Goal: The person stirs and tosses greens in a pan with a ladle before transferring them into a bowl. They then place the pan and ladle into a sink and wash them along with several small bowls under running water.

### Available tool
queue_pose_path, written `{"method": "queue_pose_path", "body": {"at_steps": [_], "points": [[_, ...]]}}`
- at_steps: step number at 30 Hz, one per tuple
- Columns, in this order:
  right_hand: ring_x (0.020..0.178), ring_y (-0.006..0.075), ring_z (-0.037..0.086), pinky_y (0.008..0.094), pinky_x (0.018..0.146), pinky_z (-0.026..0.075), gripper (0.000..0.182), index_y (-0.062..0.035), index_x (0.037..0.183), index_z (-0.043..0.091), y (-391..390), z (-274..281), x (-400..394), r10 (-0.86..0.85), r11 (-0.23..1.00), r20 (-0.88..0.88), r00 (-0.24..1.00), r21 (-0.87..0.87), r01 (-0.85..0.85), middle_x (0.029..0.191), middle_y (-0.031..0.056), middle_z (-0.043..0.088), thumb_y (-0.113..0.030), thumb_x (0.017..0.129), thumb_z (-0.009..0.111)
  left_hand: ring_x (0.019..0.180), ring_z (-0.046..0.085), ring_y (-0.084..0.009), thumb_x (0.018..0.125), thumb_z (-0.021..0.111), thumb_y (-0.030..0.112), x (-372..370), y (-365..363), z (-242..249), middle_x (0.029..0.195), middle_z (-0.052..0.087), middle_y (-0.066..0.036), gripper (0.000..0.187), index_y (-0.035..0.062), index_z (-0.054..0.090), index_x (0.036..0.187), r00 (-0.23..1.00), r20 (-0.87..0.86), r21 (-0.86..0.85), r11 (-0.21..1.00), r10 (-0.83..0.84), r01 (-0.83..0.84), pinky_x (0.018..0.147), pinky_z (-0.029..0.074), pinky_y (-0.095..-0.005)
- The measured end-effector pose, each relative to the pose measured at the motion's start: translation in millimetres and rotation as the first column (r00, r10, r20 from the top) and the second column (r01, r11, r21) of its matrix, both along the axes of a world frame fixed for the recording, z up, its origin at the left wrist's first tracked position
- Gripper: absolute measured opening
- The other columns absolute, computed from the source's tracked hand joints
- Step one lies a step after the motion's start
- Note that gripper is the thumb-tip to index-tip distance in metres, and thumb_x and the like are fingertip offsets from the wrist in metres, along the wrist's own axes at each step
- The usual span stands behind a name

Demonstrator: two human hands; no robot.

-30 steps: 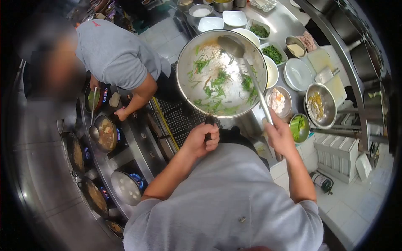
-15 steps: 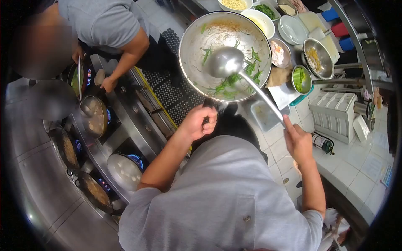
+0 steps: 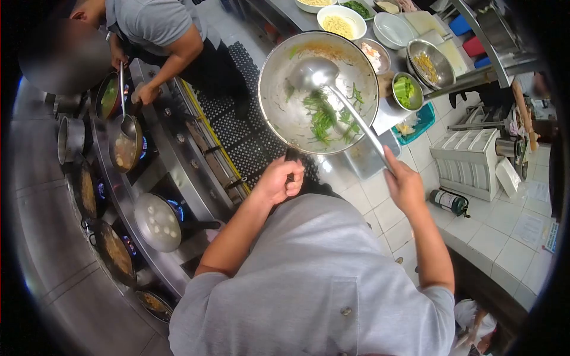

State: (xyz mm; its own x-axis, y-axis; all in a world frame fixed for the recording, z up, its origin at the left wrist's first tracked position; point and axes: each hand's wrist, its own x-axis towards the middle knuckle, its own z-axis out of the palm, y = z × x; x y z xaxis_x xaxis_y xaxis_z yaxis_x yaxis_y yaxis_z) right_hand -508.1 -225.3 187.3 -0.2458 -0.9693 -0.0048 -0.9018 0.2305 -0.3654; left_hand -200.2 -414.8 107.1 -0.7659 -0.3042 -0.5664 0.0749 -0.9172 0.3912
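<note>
**Wok held off the burners, ladle resting inside**

Nearest, the black handle of the wok is being gripped by the clenched left hand, so that the pan is being carried level over the floor mat, away from the flames. Just to the right, the long ladle is being grasped by its stem in the right hand, its bowl being kept low in the wok, beside the green vegetable strips. Far left, another pan is being tended on the stove by a co-worker's hand. Far right, ingredient bowls are being kept within reach.
</note>
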Motion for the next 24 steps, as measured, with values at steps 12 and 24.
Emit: {"method": "queue_pose_path", "body": {"at_steps": [12,24], "points": [[0.077,0.0379,0.071,0.0467,0.074,0.057,0.066,-0.0193,0.155,0.053,87.4,-13.1,-24.7,0.071,0.996,0.161,0.984,0.047,-0.079,0.087,0.017,0.072,-0.009,0.092,0.07,0.051,0.046,-0.0115,0.096,0.059,0.008,-5.6,84.8,-33.5,0.071,0.054,-0.003,0.004,0.0096,0.058,0.092,0.985,0.052,-0.009,0.986,0.164,-0.164,0.042,0.035,-0.0269],[0.088,0.0459,0.07,0.0457,0.081,0.056,0.056,-0.0118,0.153,0.055,95.1,-23.9,-3.0,-0.107,0.975,0.374,0.921,0.221,0.023,0.089,0.027,0.071,-0.013,0.098,0.064,0.049,0.046,-0.0136,0.095,0.058,0.008,-10.3,133.2,-61.2,0.069,0.055,-0.004,0.008,0.0066,0.056,0.087,0.92,0.138,-0.1,0.93,0.366,-0.355,0.043,0.036,-0.0293]]}}
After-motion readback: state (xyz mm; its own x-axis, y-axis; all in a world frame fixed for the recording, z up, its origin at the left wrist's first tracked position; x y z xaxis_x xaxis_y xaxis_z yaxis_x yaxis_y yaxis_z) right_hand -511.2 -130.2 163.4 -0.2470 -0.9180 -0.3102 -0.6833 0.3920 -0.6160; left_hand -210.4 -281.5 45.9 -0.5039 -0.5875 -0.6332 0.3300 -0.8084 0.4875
